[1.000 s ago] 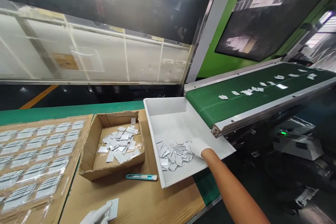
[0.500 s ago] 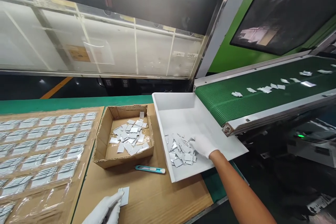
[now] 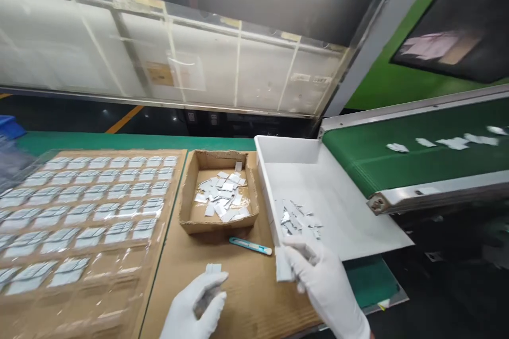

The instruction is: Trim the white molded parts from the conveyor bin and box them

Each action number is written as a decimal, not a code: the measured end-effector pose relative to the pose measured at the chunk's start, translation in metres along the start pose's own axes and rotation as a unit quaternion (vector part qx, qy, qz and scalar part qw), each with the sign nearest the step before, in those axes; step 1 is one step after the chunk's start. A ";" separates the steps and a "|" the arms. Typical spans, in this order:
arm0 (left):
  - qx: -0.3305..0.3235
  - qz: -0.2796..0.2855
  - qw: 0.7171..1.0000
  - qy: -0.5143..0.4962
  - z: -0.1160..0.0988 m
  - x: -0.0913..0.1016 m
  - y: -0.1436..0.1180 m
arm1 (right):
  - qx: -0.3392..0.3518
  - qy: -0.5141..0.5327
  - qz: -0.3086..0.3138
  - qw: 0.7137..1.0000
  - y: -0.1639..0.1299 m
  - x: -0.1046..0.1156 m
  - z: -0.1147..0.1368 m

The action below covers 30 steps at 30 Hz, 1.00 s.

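Note:
Both my hands wear white gloves. My left hand (image 3: 196, 304) is low over the brown cardboard, fingers curled, with the end of small flat white pieces (image 3: 213, 268) sticking out beyond the index finger; how many is hidden. At the near-left rim of the white tray (image 3: 342, 190), my right hand (image 3: 324, 280) pinches a flat white rectangular piece (image 3: 283, 267). Loose white pieces (image 3: 298, 218) lie scattered in the tray beyond this hand. Left of the tray stands a shallow cardboard box (image 3: 186, 196) with a heap of similar white pieces (image 3: 225, 193).
A turquoise utility knife (image 3: 250, 246) lies between box and tray. At left, a clear blister tray (image 3: 115, 275) carries rows of white pieces. A green conveyor belt (image 3: 397, 169) with more pieces ends above the tray's right side. A clear panel (image 3: 254, 74) stands behind.
My right hand has come out of the tray's pile towards the left hand, now with a white piece. The view has swung left; my left hand's fingers are more curled.

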<state>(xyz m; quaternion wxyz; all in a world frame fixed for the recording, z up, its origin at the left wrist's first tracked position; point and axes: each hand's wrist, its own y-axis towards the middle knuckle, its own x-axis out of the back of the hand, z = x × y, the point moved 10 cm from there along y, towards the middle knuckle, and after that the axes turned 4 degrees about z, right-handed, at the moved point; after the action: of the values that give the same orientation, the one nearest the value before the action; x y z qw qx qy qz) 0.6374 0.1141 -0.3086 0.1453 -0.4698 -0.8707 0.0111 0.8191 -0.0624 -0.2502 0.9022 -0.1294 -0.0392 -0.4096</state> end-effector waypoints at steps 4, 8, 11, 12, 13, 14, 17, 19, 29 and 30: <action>0.110 0.078 0.983 -0.124 -0.016 -0.037 0.004 | 0.024 -0.012 0.082 0.996 -0.010 -0.072 -0.005; 0.182 0.061 0.963 -0.189 -0.013 -0.037 0.007 | -0.014 0.027 0.049 0.998 -0.009 -0.094 -0.035; 0.200 0.025 0.953 -0.224 -0.001 -0.027 0.007 | -0.003 0.001 0.009 1.000 -0.015 -0.094 -0.049; 0.202 0.011 0.953 -0.226 0.004 -0.024 0.007 | 0.012 -0.026 0.007 1.000 -0.018 -0.095 -0.049; 0.201 -0.005 0.952 -0.230 0.008 -0.022 0.006 | 0.033 -0.053 0.006 0.998 -0.020 -0.097 -0.047; 0.198 -0.016 0.950 -0.240 0.011 -0.021 0.005 | 0.056 -0.074 0.000 0.996 -0.023 -0.096 -0.043; 0.195 -0.030 0.936 -0.292 0.015 -0.025 0.001 | 0.101 -0.084 -0.019 0.991 -0.027 -0.094 -0.032; 0.207 -0.028 0.929 -0.304 0.017 -0.027 -0.003 | 0.100 -0.073 -0.020 0.992 -0.027 -0.093 -0.032; 0.196 0.020 0.942 -0.274 0.017 -0.024 -0.015 | 0.036 -0.012 0.031 0.999 -0.023 -0.099 -0.046; 0.196 0.023 0.941 -0.275 0.018 -0.024 -0.015 | 0.033 -0.003 0.036 0.999 -0.022 -0.100 -0.047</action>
<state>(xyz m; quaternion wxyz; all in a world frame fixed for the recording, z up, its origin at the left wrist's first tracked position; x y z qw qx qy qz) 0.6326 0.0876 -0.3295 -0.0107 -0.4309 -0.8460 0.3137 0.7347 -0.0158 -0.3088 0.9200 -0.1027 -0.0508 -0.3747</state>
